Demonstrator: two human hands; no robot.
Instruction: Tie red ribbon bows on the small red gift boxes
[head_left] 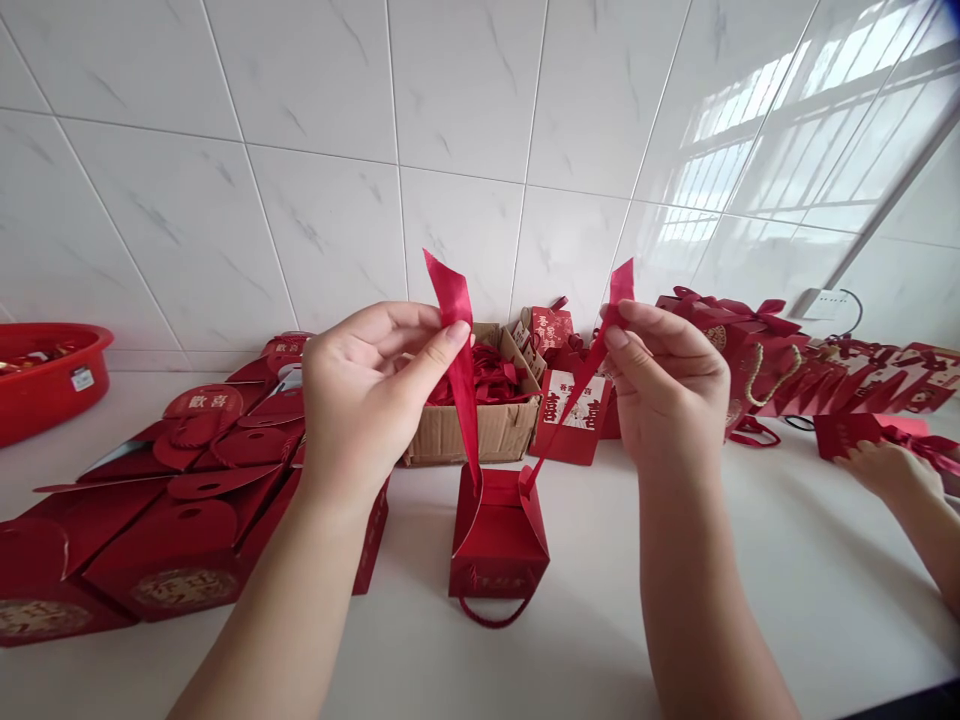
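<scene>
A small red gift box (499,530) stands on the white table, its rope handle hanging at the front. A red ribbon (465,400) runs up from the top of the box in two lengths. My left hand (375,385) pinches the left length between thumb and fingers, with the slanted end sticking up above. The right length is pinched near its tip by my right hand (664,370). Both hands are raised above the box, apart from each other, and the ribbon lengths form a V.
Several red boxes (184,570) fill the left, near a red basin (52,390). Behind stands a cardboard box (480,430) of ribbons, beside a red card (574,415). Red bags (772,360) line the back right, where another person's hand (892,470) touches a red item.
</scene>
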